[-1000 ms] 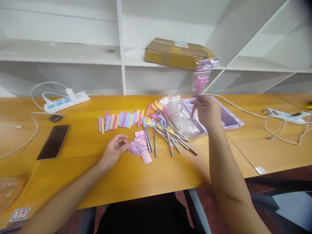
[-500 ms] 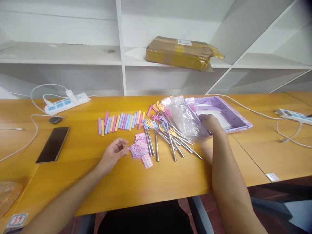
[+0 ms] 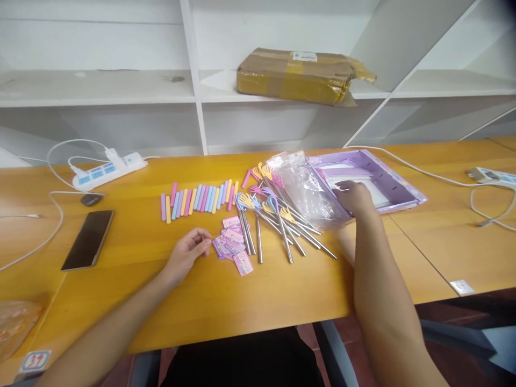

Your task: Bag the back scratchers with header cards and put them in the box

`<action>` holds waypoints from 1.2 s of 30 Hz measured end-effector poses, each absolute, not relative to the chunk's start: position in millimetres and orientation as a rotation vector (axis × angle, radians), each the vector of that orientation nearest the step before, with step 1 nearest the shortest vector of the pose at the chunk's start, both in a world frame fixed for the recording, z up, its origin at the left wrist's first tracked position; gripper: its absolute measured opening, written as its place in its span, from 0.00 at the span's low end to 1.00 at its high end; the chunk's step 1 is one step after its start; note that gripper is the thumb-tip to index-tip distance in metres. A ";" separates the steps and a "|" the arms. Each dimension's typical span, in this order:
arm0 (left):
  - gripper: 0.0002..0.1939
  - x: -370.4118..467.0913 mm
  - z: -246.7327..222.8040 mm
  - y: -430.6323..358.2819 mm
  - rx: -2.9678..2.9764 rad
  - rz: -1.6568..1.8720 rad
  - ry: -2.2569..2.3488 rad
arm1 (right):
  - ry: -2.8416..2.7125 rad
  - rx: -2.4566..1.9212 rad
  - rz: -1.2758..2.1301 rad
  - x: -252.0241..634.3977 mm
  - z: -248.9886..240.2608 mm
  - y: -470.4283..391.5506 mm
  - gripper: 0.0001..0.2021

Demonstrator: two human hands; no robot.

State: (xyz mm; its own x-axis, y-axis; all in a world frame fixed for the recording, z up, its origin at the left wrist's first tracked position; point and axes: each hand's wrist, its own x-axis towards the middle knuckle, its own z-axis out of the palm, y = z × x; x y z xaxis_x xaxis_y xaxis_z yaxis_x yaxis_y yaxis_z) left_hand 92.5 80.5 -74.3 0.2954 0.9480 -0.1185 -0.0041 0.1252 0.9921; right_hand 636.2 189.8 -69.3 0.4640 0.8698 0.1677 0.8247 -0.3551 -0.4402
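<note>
Wooden table (image 3: 282, 306) held an open purple box (image 3: 392, 188), right hand (image 3: 357, 199) at its near-left side, grip unclear. Left hand (image 3: 186, 251) sat loosely curled, apparently empty, beside pink cards (image 3: 233, 241). Box seemed light, stiffish, best taken by rim; cards probably thin, slippery.

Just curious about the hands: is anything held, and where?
The left hand looks empty. The right hand, at the purple box, hides its grip, so I cannot tell.
</note>
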 end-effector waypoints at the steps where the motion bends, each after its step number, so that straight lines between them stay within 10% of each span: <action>1: 0.17 92.8 -73.8 80.8 1.232 0.910 1.032 | -1.390 -2.217 0.084 634.3 -68.2 188.3 0.16; 11: 0.18 80.2 -68.0 95.6 1.403 1.040 1.085 | -1.244 -1.890 -0.346 601.1 -43.5 179.1 0.12; 36: 0.13 15.4 -57.0 150.6 1.910 1.327 1.867 | -2.201 -1.541 0.236 507.5 -44.0 162.4 0.18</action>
State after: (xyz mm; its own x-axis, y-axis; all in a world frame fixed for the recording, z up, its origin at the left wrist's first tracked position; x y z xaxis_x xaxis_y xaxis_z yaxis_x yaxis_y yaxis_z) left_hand 15.4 150.6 -57.0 -0.1723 0.8673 0.4671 0.7261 -0.2086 0.6552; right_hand 507.5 162.4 -44.0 -0.2817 0.9248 0.2558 0.8497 0.3643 -0.3813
